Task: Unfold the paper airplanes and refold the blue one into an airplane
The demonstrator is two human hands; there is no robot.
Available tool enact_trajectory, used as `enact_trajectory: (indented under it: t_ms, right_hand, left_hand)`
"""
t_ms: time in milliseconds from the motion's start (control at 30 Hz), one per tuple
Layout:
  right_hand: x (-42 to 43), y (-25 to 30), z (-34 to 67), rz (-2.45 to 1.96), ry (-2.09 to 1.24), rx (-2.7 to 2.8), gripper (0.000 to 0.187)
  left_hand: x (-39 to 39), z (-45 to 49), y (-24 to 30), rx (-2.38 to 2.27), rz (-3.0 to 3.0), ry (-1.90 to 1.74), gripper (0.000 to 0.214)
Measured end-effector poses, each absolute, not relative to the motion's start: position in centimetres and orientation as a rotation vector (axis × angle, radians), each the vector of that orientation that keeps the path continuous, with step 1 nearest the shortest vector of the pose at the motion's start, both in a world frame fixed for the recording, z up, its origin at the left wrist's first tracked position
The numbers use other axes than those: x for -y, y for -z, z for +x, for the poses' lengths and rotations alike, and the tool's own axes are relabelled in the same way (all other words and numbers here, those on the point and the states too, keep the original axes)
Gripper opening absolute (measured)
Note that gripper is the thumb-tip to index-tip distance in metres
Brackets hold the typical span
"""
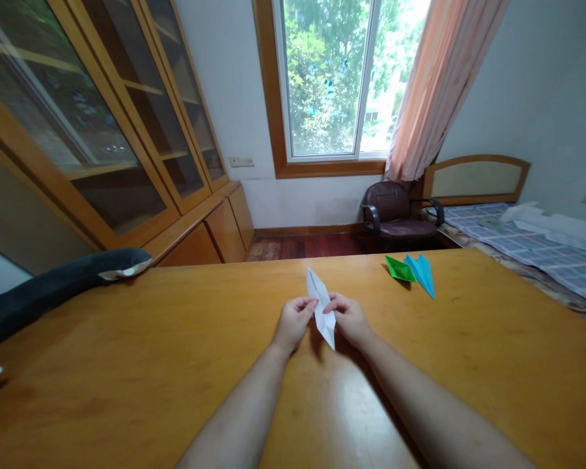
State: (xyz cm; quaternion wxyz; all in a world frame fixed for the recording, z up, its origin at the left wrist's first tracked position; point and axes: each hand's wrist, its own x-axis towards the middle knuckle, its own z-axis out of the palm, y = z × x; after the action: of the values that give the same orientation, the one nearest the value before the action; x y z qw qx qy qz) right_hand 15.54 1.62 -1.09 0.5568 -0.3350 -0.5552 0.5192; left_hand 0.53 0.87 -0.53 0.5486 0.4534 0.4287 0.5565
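Paper (321, 303), white and folded to points, sits at twelve o'clock over the table (176, 365), left hand (293, 324) pinching its nine o'clock edge, right hand (354, 322) its three, and even thumb pressure should keep those creases crisp.

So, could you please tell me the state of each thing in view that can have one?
White paper: folded, held in both hands
Left hand: closed on the white paper
Right hand: closed on the white paper
Green paper: folded, on the desk
Blue paper: folded, on the desk
Curtain: drawn to the right
Cabinet doors: shut
Chair: upright
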Motion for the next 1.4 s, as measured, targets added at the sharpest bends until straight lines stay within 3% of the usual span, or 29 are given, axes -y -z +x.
enact_trajectory:
  t_ms: [133,267,467,733,900,1167,1400]
  right_hand:
    - [-1.7,1.3,15.8,-0.829,-1.152,1.396,0.02]
    - [-1.8,1.6,15.5,-0.863,-1.096,1.306,0.015]
    - [-1.8,1.5,14.6,-0.76,-1.208,1.156,0.05]
    - [-1.8,1.5,14.7,-0.764,-1.226,1.128,0.045]
    - [-1.7,1.3,15.0,-0.78,-1.199,1.217,0.029]
    - [-1.6,0.9,15.4,-0.915,-1.136,1.434,0.024]
    - [-1.8,0.6,16.0,-1.082,-0.767,1.633,0.013]
  left_hand:
    - [-1.0,0.8,0.8,-1.052,1.065,-1.373,0.027]
    - [-0.9,1.0,0.5,-0.958,1.064,-1.435,0.033]
    - [-0.8,1.4,0.1,-0.871,1.013,-1.447,0.048]
    - [-0.7,1.3,-0.1,-0.94,1.057,-1.504,0.034]
    - [-0.6,1.4,0.0,-0.952,1.116,-1.481,0.028]
    - [-0.6,1.2,0.4,-0.902,1.133,-1.392,0.053]
    - [-0.4,0.5,-0.3,-1.095,1.482,-1.373,0.012]
